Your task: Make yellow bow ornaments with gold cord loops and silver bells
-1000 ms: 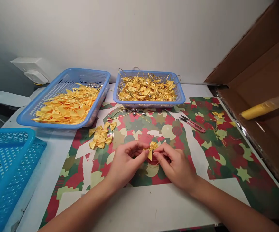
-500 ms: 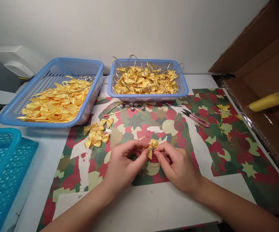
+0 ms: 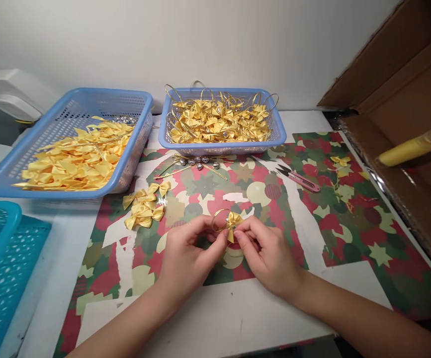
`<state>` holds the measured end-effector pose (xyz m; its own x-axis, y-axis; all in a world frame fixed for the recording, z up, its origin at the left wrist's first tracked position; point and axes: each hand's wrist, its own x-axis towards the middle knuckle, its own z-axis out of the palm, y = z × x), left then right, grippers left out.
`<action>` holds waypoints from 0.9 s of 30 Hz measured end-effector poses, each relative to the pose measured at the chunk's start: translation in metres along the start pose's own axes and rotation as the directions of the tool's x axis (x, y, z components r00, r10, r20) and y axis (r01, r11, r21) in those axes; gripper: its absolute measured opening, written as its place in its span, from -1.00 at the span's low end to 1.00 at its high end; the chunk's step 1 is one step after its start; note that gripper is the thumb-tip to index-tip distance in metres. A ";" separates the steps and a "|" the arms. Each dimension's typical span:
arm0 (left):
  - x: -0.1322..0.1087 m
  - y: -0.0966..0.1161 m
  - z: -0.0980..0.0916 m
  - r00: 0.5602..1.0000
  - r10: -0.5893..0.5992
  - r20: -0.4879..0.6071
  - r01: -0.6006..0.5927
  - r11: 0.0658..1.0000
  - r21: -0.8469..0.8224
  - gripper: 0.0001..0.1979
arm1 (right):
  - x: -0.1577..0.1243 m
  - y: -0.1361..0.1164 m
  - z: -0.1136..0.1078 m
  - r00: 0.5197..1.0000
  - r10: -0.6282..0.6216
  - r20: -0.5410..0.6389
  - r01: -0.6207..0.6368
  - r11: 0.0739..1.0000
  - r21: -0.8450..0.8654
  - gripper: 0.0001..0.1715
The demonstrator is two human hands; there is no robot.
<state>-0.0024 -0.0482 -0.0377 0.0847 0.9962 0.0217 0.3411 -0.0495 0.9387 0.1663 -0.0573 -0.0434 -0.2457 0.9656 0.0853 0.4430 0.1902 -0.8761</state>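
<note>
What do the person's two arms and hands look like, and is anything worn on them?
The left forearm and the right forearm are bare as far as the picture's lower edge; no sleeve shows. The left hand and the right hand wear no gloves, and no ring, watch or bracelet can be seen on them.

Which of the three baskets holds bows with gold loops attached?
The smaller light-blue basket at the back centre: gold loops stick up among its bows. The larger light-blue basket holds plain bows; the teal basket shows none.
</note>
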 end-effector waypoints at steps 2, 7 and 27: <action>-0.001 0.001 0.000 1.000 0.004 0.008 -0.004 1.000 0.004 -0.95 | 0.000 0.001 0.001 1.000 0.004 -0.012 -0.004 1.000 0.012 -0.84; -0.002 0.002 0.000 1.000 -0.023 -0.002 0.022 0.998 -0.054 -0.97 | 0.000 0.002 0.002 1.000 0.011 -0.003 -0.011 0.998 0.060 -0.84; 0.002 0.007 0.000 0.976 -0.208 0.072 0.217 0.959 -0.180 -0.88 | -0.001 0.001 0.004 0.999 0.018 -0.032 -0.012 0.986 0.169 -0.83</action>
<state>0.0001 -0.0467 -0.0309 0.0791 0.9769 -0.1985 0.1776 0.1821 0.9671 0.1638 -0.0591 -0.0459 -0.2098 0.9741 0.0848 0.2942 0.1456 -0.9446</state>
